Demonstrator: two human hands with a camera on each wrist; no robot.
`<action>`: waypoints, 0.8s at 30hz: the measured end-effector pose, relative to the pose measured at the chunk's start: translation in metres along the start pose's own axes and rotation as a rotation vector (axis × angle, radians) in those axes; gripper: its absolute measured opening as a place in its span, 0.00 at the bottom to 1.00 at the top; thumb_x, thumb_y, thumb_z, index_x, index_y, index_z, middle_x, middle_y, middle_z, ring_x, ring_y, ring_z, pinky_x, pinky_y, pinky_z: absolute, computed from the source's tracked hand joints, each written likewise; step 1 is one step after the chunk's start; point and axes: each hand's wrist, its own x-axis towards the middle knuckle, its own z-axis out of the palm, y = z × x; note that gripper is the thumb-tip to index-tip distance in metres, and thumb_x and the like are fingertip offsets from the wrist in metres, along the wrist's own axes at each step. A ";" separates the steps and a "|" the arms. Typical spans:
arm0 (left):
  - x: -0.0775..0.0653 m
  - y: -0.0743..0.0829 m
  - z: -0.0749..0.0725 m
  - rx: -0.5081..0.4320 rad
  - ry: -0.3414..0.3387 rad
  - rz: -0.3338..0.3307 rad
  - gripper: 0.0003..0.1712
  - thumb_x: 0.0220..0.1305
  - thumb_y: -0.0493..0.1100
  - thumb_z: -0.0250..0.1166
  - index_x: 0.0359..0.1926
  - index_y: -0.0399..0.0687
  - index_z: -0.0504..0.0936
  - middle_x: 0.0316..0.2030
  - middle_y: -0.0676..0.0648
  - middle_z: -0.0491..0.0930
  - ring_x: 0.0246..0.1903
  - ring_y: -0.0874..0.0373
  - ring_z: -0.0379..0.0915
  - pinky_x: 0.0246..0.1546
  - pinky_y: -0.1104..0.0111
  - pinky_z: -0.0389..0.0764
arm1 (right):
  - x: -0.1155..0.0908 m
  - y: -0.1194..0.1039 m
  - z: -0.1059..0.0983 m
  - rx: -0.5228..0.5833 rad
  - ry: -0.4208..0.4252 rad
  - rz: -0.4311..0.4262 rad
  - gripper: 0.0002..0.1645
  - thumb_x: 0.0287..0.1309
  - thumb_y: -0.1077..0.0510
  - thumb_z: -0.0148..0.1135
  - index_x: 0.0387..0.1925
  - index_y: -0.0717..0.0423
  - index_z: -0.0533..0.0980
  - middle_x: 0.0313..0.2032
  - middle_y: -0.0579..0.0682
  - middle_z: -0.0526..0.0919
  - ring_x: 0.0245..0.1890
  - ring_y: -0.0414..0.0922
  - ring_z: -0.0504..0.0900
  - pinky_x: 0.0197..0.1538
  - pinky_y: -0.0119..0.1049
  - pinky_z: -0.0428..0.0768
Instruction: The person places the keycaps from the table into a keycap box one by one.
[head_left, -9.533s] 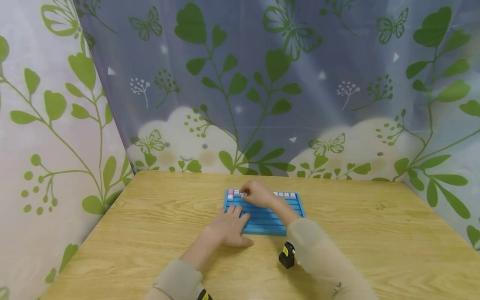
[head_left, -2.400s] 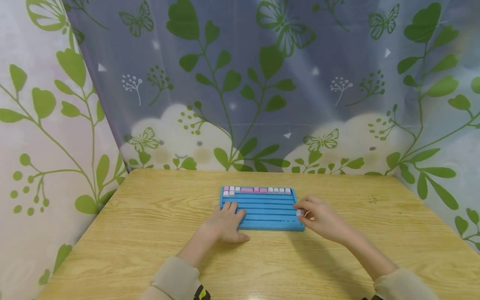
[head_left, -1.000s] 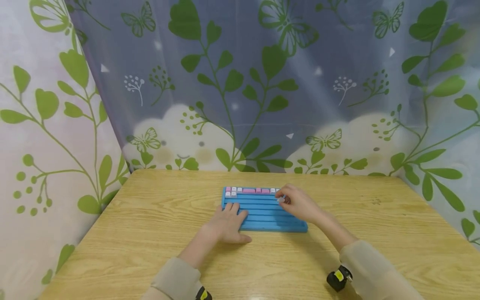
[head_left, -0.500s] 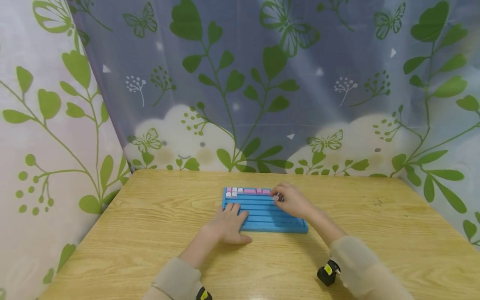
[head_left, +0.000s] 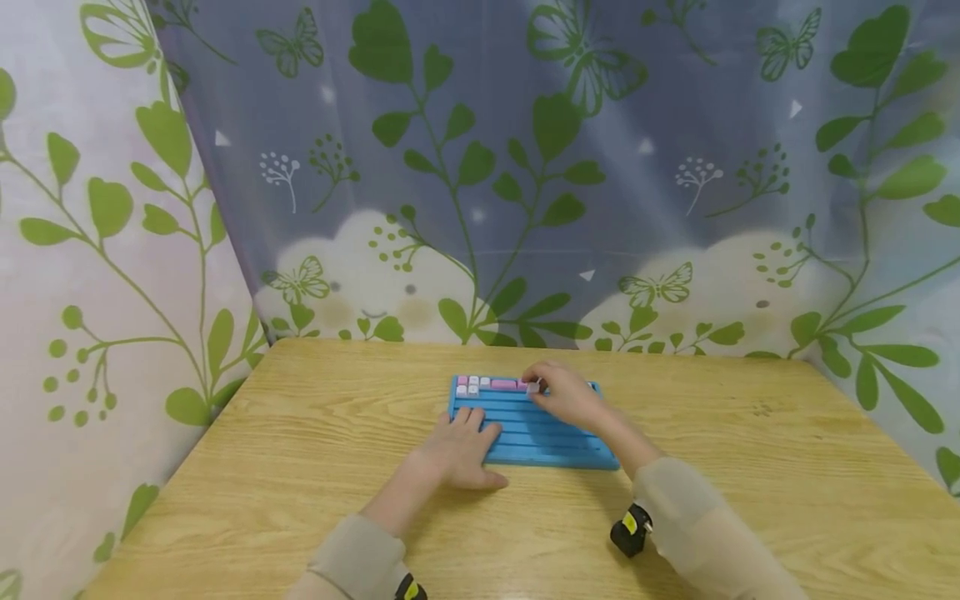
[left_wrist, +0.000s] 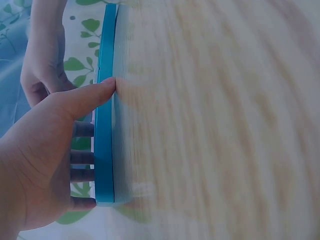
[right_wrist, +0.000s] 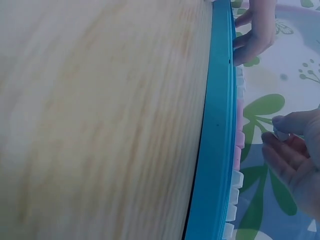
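A blue keyboard-shaped board (head_left: 551,450) with raised ridges lies on the table. White and pink keycaps (head_left: 503,384) line its far row, and two white ones (head_left: 467,390) sit at the left of the second row. My left hand (head_left: 459,454) rests on the board's left front part with fingers spread; the left wrist view shows its thumb (left_wrist: 95,96) against the front side of the board. My right hand (head_left: 566,396) pinches a small white keycap (right_wrist: 281,135) between thumb and fingers, above the far rows. It hides part of the far row in the head view.
The wooden table (head_left: 750,475) extends around the board on all sides. A patterned curtain (head_left: 480,167) hangs behind its back edge. Each wrist carries a small black camera, such as the right one (head_left: 630,531).
The second row has gained a second white keycap. My right hand went to the board's right edge, then moved back leftward over the far rows with a white keycap. My left hand stayed put.
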 end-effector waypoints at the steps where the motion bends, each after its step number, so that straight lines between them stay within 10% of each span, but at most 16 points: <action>1: 0.000 0.000 0.000 0.003 0.000 -0.001 0.46 0.53 0.73 0.55 0.65 0.51 0.64 0.61 0.40 0.61 0.60 0.45 0.55 0.57 0.48 0.59 | 0.002 -0.001 0.001 0.000 -0.003 0.007 0.13 0.57 0.64 0.60 0.45 0.62 0.76 0.41 0.52 0.77 0.39 0.47 0.76 0.41 0.39 0.76; 24: -0.001 0.000 -0.003 0.005 -0.027 -0.005 0.46 0.54 0.73 0.54 0.66 0.51 0.63 0.64 0.40 0.59 0.63 0.45 0.53 0.58 0.48 0.58 | 0.044 -0.015 0.030 -0.021 -0.059 -0.014 0.11 0.55 0.64 0.63 0.41 0.63 0.78 0.35 0.52 0.77 0.35 0.46 0.76 0.40 0.37 0.76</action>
